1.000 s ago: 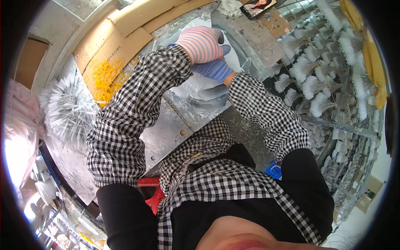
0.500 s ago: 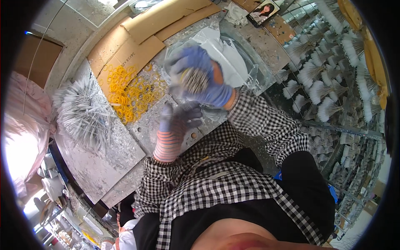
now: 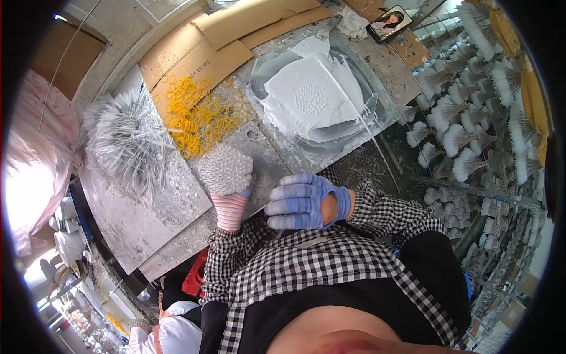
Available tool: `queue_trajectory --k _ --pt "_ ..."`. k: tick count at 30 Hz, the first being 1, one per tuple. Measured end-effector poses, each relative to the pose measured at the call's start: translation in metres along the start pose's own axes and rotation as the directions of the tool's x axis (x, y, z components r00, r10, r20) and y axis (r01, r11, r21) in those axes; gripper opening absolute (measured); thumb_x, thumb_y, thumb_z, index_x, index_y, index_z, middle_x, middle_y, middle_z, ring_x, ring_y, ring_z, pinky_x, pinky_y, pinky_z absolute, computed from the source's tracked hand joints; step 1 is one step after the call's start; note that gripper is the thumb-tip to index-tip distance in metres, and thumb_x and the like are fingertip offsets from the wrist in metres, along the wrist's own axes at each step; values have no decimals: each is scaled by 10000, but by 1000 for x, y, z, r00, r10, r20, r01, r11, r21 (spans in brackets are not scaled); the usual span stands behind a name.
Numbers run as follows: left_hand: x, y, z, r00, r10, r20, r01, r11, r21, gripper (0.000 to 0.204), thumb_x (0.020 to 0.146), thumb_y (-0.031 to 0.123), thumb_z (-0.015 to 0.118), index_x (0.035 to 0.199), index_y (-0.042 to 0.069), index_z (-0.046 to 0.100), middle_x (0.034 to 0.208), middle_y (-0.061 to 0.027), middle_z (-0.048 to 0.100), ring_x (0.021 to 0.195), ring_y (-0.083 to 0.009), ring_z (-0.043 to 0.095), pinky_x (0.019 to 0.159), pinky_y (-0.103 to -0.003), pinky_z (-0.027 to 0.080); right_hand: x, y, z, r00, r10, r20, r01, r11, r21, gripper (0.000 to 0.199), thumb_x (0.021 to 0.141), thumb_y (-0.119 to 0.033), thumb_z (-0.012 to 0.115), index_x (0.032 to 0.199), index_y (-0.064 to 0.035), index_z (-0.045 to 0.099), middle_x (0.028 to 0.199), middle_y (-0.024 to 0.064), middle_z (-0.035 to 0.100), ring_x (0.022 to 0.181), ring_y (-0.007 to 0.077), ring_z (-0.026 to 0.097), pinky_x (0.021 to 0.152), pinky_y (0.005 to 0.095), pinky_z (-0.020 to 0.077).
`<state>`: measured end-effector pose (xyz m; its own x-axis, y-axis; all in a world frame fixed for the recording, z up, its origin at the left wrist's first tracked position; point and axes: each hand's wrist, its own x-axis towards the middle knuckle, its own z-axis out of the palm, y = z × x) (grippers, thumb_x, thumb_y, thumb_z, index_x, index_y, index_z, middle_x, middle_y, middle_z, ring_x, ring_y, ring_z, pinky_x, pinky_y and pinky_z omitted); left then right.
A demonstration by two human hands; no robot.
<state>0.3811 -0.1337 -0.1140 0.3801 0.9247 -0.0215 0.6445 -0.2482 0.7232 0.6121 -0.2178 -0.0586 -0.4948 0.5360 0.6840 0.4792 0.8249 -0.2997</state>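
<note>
My left hand [image 3: 233,205], in a pink-striped glove, is closed around a bundle of thin rods [image 3: 226,169]. The rods' upturned ends carry white paste, and they cover most of the fingers. Close by on the right, my right hand [image 3: 303,202], in a blue glove, is held palm down with fingers stretched out and nothing seen in it. Beyond both hands lies a slab of white paste [image 3: 280,97] on clear plastic, with a round patch of dot marks in its middle. Across the paste leans a thin stick [image 3: 377,144].
Yellow rubber bands [image 3: 190,141] lie scattered left of the paste, partly on cardboard [image 3: 227,62]. Farther left is a heap of loose pale rods [image 3: 124,141]. A phone [image 3: 389,23] stands at the back. White-tipped bundles [image 3: 469,165] hang on a rack at right. Another person [image 3: 177,330] is at lower left.
The bundle has gone from my right hand to my left and now shows white-coated ends. My right hand has come back from near the paste, toward my body.
</note>
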Motion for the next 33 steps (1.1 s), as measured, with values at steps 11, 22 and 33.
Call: queue_trajectory --k 11,22,33 --pt "-26 -55 48 983 -82 165 177 669 -722 470 1035 291 400 1445 66 450 1453 -154 516 1321 -355 509 1116 -540 408 -14 -2 -3 985 166 -53 -161 983 91 280 812 -178 704 1091 -162 723 1115 -3 692 1074 225 646 919 398 520" --pt "-14 19 27 957 -86 279 275 -48 -960 426 1010 237 528 1387 42 491 1417 -140 548 1298 -276 537 1099 -454 455 -21 -2 8 880 468 -85 -444 872 209 193 777 -53 743 966 -66 703 940 66 709 899 273 682 823 397 516" --pt "-9 32 19 965 -169 203 263 541 -799 583 771 113 851 1269 8 568 1206 -64 694 1088 -162 663 969 -298 530 -24 -4 16 872 486 -54 -467 861 202 194 787 -50 743 978 -68 714 947 64 708 890 257 679 816 386 507"
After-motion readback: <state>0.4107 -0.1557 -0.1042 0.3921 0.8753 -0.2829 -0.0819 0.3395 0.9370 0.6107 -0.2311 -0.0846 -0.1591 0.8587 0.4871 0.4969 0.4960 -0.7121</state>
